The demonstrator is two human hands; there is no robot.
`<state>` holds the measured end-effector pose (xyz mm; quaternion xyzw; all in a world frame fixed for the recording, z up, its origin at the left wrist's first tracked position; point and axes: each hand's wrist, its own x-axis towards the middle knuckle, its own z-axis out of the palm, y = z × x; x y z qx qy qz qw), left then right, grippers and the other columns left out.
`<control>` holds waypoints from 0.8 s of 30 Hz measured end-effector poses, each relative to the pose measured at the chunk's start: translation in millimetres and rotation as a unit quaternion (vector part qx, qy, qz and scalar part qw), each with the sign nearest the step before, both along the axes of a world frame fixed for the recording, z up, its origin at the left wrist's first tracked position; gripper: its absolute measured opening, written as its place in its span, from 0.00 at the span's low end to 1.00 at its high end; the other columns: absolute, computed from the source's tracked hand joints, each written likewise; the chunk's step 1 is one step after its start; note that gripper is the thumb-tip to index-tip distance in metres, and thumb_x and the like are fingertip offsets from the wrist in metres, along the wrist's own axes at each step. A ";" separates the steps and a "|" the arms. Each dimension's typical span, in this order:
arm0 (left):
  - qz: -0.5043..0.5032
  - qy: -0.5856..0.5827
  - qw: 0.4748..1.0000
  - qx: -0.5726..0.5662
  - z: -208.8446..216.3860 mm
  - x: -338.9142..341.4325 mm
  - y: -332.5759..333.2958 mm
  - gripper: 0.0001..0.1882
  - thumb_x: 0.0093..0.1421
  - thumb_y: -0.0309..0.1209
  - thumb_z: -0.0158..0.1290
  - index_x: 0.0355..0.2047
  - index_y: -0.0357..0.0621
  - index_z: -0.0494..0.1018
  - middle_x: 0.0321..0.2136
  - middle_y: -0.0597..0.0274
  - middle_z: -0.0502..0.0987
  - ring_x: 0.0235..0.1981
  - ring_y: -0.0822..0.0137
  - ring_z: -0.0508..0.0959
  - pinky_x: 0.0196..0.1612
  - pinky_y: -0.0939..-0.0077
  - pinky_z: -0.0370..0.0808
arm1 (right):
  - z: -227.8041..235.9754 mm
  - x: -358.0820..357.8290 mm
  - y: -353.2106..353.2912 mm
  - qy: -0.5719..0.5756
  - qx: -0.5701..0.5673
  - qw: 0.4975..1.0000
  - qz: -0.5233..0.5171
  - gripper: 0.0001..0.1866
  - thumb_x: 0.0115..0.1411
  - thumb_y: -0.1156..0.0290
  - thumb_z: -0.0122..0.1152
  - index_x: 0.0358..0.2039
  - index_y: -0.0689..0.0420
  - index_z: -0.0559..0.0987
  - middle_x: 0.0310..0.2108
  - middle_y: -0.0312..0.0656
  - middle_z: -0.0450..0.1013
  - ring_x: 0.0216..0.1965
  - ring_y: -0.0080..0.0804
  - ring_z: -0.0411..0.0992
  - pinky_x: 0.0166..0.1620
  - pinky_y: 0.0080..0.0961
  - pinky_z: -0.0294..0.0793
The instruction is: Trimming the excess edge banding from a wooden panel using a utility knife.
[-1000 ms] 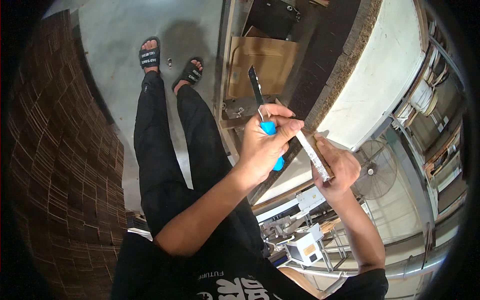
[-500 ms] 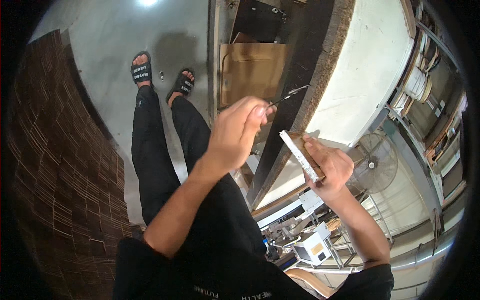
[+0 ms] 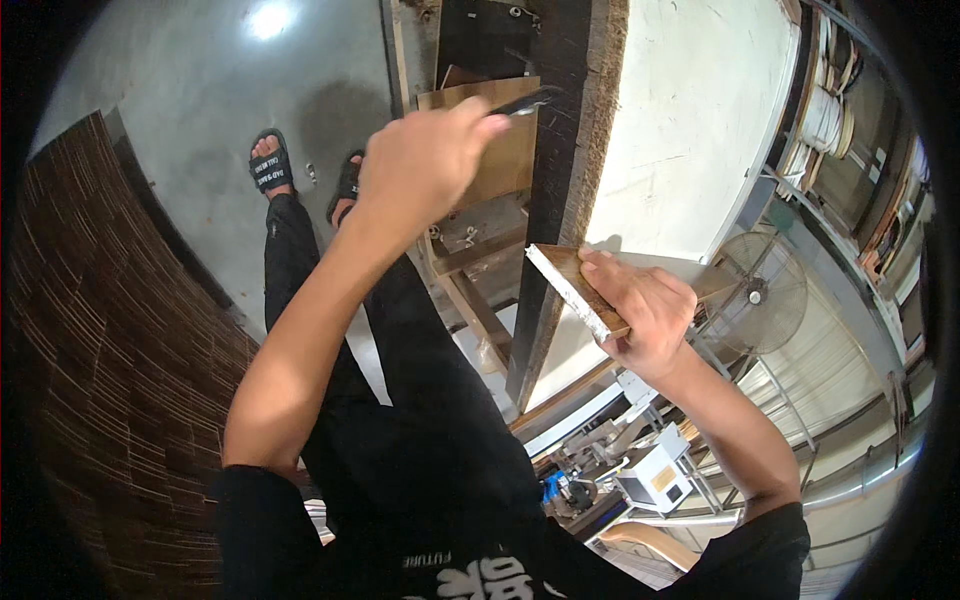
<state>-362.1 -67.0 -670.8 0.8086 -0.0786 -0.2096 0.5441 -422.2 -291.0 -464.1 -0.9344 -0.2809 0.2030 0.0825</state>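
Closed around a slim dark tool [image 3: 528, 102] with a pale, shiny part is my left hand [image 3: 420, 165]; the grip hides most of the tool, and I cannot make out its exact kind. It is raised left of the bench edge. My right hand [image 3: 648, 308] grips a short brown board [image 3: 566, 266], thumb and fingers on opposite sides. The board's rough white edge faces left. It is held over the near part of the white-topped bench [image 3: 690, 120], beside the bench's rough brown edge. The tool and the board are well apart.
A standing fan [image 3: 752, 296] is to the right, beyond the bench. Cardboard [image 3: 500, 165] and wooden bars [image 3: 480, 252] lie below the bench's left side. Stacked dark brown boards [image 3: 110, 350] fill the left. A white machine [image 3: 655, 475] stands at lower right.
My left hand has swung up and leftward with the tool, away from the board. My right hand and the board have shifted slightly left and up in view, as has the bench edge.
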 end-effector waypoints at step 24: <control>0.048 -0.206 0.965 0.156 -9.7 1.7 40.5 0.12 0.73 0.38 0.57 0.46 0.42 0.77 0.39 0.51 0.77 0.42 0.44 0.79 0.45 0.51 0.75 | -6.4 1.2 -0.1 -0.005 0.017 1.000 -0.001 0.22 0.65 0.56 0.60 0.52 0.57 0.85 0.49 0.46 0.88 0.42 0.36 0.89 0.35 0.24 0.81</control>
